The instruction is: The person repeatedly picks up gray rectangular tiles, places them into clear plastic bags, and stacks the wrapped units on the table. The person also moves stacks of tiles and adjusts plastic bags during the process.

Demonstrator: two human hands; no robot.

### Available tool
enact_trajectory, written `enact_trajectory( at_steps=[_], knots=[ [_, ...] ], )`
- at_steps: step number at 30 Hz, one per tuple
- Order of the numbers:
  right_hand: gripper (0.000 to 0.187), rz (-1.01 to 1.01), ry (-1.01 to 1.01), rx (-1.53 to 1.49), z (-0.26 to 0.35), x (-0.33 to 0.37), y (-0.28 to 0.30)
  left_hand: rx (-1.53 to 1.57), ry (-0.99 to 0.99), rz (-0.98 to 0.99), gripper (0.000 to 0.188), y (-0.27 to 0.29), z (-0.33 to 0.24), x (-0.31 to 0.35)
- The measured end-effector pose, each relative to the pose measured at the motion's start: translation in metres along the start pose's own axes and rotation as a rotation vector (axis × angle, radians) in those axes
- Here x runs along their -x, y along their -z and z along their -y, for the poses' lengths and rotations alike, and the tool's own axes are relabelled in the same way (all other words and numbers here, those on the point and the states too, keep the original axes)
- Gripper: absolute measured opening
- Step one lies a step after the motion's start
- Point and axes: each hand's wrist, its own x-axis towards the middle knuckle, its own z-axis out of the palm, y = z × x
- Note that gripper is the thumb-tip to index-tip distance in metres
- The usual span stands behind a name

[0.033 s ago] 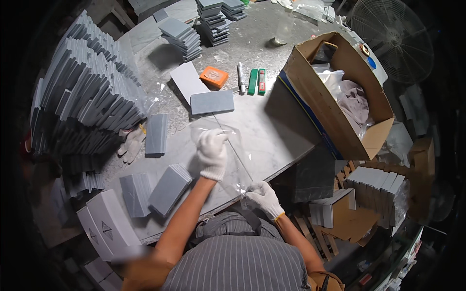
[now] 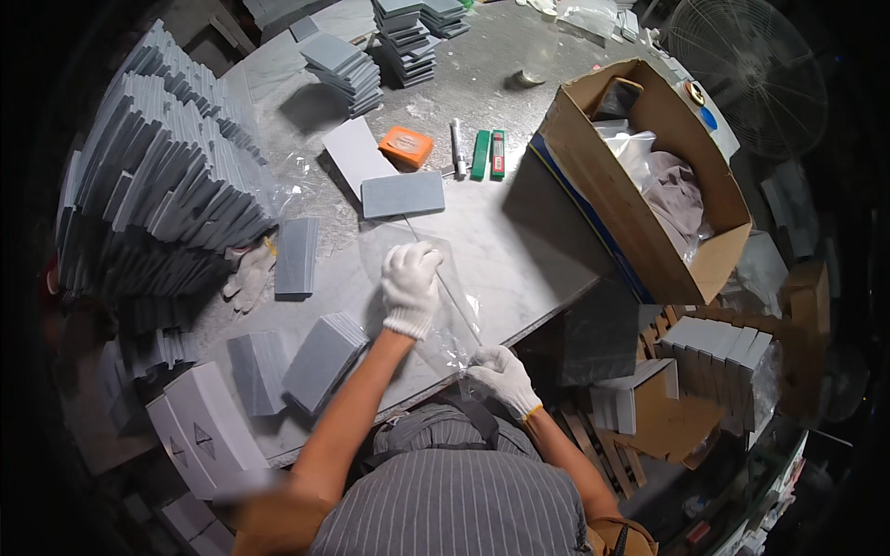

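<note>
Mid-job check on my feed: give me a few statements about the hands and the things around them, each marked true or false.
1. The left hand and right hand both wear white gloves. True.
2. The left hand is gripping a grey tile. False: it is over the clear plastic.
3. The orange box lies to the left of the green cases. True.
4. The cardboard box is closed. False: its top is open, with cloth showing inside.
5. The right hand is inside the cardboard box. False: it is at the near end of the clear plastic, by the edge of the table.
</note>
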Motion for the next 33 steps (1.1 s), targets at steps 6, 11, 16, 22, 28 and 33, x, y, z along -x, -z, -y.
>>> enact_trajectory(
  at_steps=[6, 11, 16, 22, 28, 33],
  knots=[
    [0.038, -0.004, 0.005, 0.069, 0.002, 0.002, 0.022, -0.304, -0.190, 0.225, 0.041, -0.035, 0.009, -0.042],
    [0.039, -0.039, 0.194, 0.200, -0.044, -0.013, 0.040, -0.101, -0.450, 0.262, 0.007, -0.041, 0.033, -0.070],
    [0.034, 0.014, 0.013, 0.179, -0.016, -0.001, 0.050, -0.305, -0.415, 0.310, 0.009, -0.054, 0.031, -0.074],
    [0.055, -0.089, 0.055, 0.174, -0.011, 0.007, 0.062, -0.158, -0.065, 0.049, 0.039, -0.084, 0.027, -0.021],
    [0.025, 0.014, 0.051, -0.058, 0.001, 0.017, 0.075, -0.004, -0.165, 0.117, 0.036, -0.062, 0.014, -0.030],
    [0.018, 0.150, -0.066, -0.392, 0.020, 0.030, 0.089, -0.049, -0.285, 0.234, 0.041, -0.040, -0.001, -0.040]
  ],
)
